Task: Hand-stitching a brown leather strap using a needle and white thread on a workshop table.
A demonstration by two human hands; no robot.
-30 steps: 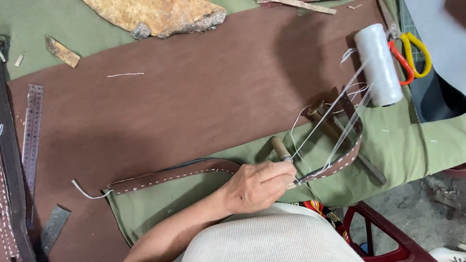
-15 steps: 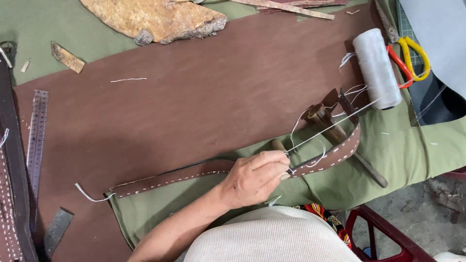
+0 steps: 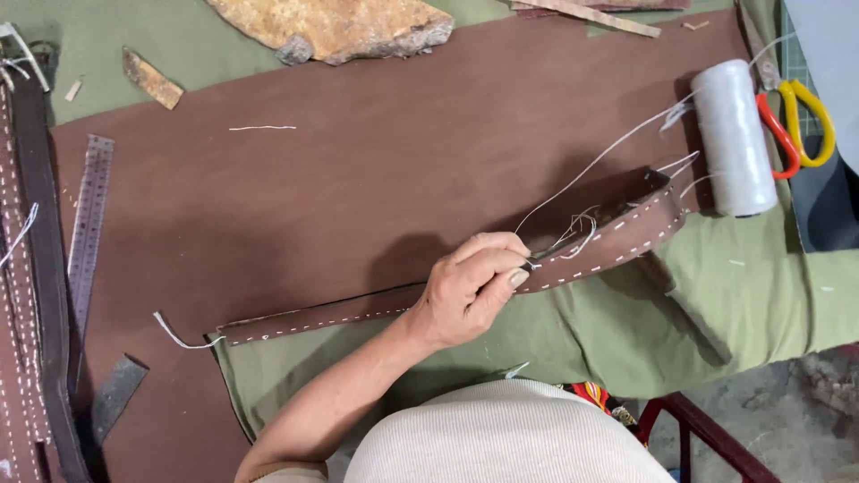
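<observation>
My left hand (image 3: 470, 291) is pinched on a thin needle with white thread (image 3: 586, 170), right at the top edge of a long brown leather strap (image 3: 358, 313). White stitches run along the strap, which lies across the brown leather sheet (image 3: 358, 179) and curls up at its right end (image 3: 640, 224). The thread loops loosely by the fingers and runs up toward a white thread spool (image 3: 734, 139). My right hand is out of sight.
Red-and-yellow scissors (image 3: 796, 125) lie right of the spool. A metal ruler (image 3: 88, 224) and dark stitched straps (image 3: 31, 268) lie at the left edge. A rough stone-like slab (image 3: 340, 27) is at the top. Green cloth (image 3: 761, 295) covers the table's right part.
The long thread loops have drawn in shorter. My left hand has shifted slightly up and right along the strap, and the strap's right end now curls higher.
</observation>
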